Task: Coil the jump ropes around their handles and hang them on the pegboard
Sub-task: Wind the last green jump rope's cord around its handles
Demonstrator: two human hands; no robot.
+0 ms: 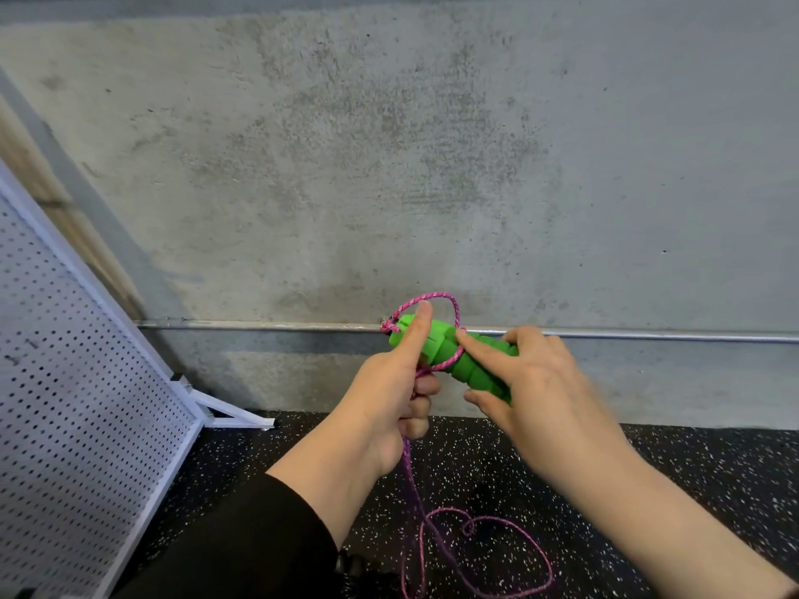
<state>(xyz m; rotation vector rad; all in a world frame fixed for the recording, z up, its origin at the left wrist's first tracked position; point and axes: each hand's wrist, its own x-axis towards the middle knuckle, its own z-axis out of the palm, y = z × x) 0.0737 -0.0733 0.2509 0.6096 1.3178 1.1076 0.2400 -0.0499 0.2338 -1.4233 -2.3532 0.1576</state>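
Observation:
Two green foam handles are held together in front of me at waist height. My right hand grips their lower ends, its index finger laid along them to a turn of pink rope. My left hand grips the rope just below the handles, with its thumb pressed up against the handle tops. One loop arches above the tops and a turn crosses the handles. The remaining rope hangs from my left fist and lies in loose curls on the floor.
A white pegboard on a white stand leans at the left, its foot near the wall. A grey concrete wall with a metal pipe along it is straight ahead. The floor is black speckled rubber.

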